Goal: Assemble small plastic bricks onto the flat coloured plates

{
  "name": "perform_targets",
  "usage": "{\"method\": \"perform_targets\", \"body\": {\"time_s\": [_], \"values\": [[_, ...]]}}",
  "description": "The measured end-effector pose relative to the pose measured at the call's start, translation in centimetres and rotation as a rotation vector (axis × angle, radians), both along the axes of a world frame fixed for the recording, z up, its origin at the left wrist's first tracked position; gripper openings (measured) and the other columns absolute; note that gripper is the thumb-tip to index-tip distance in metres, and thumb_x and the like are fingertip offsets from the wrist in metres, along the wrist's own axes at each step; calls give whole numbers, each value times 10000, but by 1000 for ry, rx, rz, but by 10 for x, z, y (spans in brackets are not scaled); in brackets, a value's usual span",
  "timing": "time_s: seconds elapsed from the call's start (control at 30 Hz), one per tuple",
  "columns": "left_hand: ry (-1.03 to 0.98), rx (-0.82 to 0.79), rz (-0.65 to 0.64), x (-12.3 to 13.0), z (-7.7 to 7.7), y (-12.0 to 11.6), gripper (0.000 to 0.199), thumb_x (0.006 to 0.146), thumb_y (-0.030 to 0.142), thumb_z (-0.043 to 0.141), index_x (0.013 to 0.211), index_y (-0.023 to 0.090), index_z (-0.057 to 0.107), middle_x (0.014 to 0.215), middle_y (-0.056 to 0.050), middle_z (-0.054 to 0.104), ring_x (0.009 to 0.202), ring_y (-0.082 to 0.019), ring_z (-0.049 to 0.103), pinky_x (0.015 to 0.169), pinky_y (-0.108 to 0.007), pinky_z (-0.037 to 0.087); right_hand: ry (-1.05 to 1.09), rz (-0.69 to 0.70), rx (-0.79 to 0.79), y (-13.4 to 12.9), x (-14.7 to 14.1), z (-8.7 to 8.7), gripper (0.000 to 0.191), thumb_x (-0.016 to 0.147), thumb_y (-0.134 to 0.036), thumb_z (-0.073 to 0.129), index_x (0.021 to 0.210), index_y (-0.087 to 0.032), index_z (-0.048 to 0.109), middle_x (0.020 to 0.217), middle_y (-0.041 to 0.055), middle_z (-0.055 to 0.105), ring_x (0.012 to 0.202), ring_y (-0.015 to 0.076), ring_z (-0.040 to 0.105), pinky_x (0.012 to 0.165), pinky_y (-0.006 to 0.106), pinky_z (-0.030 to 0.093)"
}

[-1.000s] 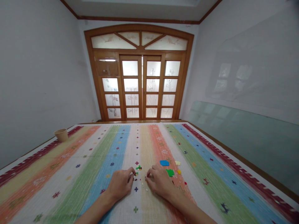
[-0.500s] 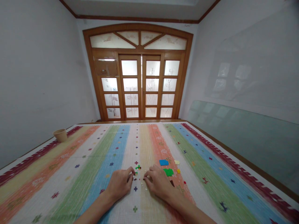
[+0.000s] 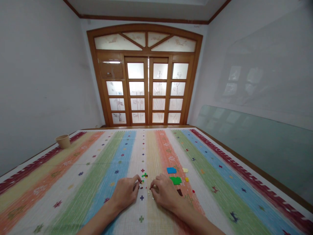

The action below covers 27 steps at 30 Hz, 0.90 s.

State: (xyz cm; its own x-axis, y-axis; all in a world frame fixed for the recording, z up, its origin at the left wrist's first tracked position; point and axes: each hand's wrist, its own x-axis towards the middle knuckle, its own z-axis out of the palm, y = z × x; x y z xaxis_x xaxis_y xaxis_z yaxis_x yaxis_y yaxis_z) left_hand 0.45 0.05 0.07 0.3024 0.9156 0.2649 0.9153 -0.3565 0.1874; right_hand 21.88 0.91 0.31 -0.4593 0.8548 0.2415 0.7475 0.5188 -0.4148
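My left hand [image 3: 125, 193] rests on the striped cloth with thumb and forefinger pinched together; what lies in the pinch, if anything, is too small to make out. Across a narrow gap, my right hand [image 3: 164, 192] has its fingertips closed on a tiny dark brown piece [image 3: 150, 188]. Just beyond the left fingertips is a small heap of green, yellow and dark red bits [image 3: 144, 176]. A few white bits [image 3: 153, 198] lie beside the right fingers. Right of that hand are a blue square [image 3: 171, 170], a green piece [image 3: 176, 180] and a dark brown piece [image 3: 180, 192].
Farther right lie a pale yellow piece [image 3: 185, 170], a yellow piece [image 3: 187, 179] and a red bit [image 3: 193, 191]. A paper cup [image 3: 63, 141] stands at the table's left edge. The patterned tablecloth [image 3: 85, 192] covers the table.
My right fingers have shifted very slightly, and a bit more of the dark brown piece beside that hand shows. My left hand stays in place.
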Motion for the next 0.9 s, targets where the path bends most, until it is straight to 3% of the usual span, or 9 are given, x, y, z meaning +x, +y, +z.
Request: {"method": "perform_targets", "body": {"time_s": [0.43,0.67,0.8,0.9], "values": [[3,2,0,1,1,0,229,938,242,437,981,229,661,747,-37,735,725,-214,702,632,-268,417,5,-19,-22,6,0,-10,187,838,-228,573,892,-216,752,878,77,702,902,225,598,781,299,371],[-6,3,-1,1,1,0,246,938,250,420,984,225,660,764,-43,738,732,-203,700,640,-263,424,56,-12,-25,4,1,-6,164,845,-225,594,916,-217,741,858,68,683,882,212,589,770,291,361],[-5,2,-5,1,2,-1,250,934,247,418,992,226,661,756,-38,737,728,-201,699,639,-264,421,167,-8,-18,6,1,0,157,791,-159,631,894,-206,739,725,15,626,749,170,549,710,272,342],[-3,-6,-7,1,5,-2,253,932,245,421,997,226,665,754,-39,736,731,-201,700,641,-263,422,348,5,-109,10,0,3,140,764,-164,640,851,-189,746,579,-39,502,577,125,437,588,249,292]]}}
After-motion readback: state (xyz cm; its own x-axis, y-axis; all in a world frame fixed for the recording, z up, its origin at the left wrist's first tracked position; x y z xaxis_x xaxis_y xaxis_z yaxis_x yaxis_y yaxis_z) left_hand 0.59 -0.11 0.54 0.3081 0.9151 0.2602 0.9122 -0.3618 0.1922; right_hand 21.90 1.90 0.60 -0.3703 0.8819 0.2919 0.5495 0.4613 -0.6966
